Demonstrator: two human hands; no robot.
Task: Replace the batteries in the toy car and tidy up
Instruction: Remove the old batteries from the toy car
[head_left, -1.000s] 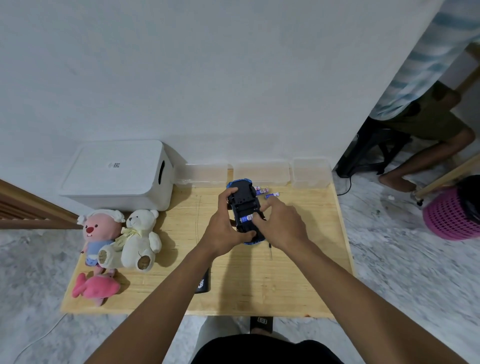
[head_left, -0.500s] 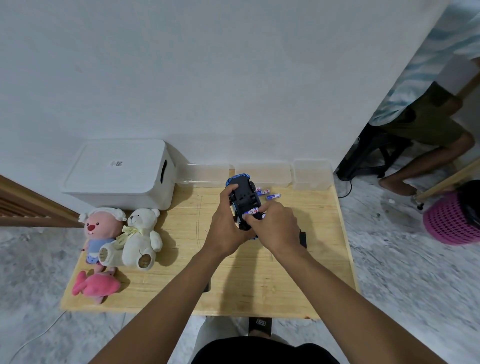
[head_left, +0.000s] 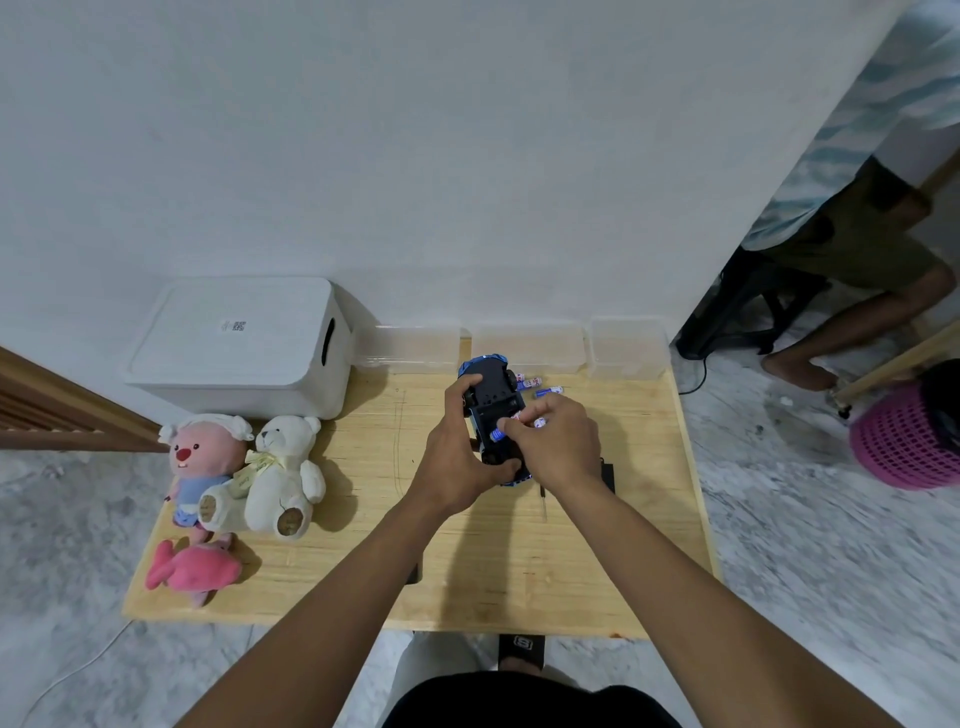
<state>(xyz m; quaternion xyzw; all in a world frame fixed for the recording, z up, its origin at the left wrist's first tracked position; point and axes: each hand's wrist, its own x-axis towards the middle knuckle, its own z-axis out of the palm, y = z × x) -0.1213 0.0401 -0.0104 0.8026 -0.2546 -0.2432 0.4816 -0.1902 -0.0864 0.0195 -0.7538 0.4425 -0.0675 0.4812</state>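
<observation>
A blue toy car (head_left: 491, 395) lies upside down above the wooden table (head_left: 639, 519), its black underside facing me. My left hand (head_left: 457, 457) grips the car from the left side and rear. My right hand (head_left: 558, 441) pinches a blue-and-white battery (head_left: 497, 434) at the car's open underside, with another battery end showing by my fingers. Two loose batteries (head_left: 537, 387) lie on the table just right of the car's far end. A flat black piece (head_left: 607, 475) peeks out from behind my right wrist.
A white lidded box (head_left: 239, 348) stands at the back left. Three clear plastic bins (head_left: 524, 345) line the wall. A pink doll (head_left: 200, 462), a white teddy bear (head_left: 283, 478) and a pink fish toy (head_left: 195, 569) sit at the left. Another person sits at the right beside a pink basket (head_left: 904, 441).
Both hands and the car have stayed near the table's back middle. My right hand has shifted slightly over the car's underside, still working a battery there.
</observation>
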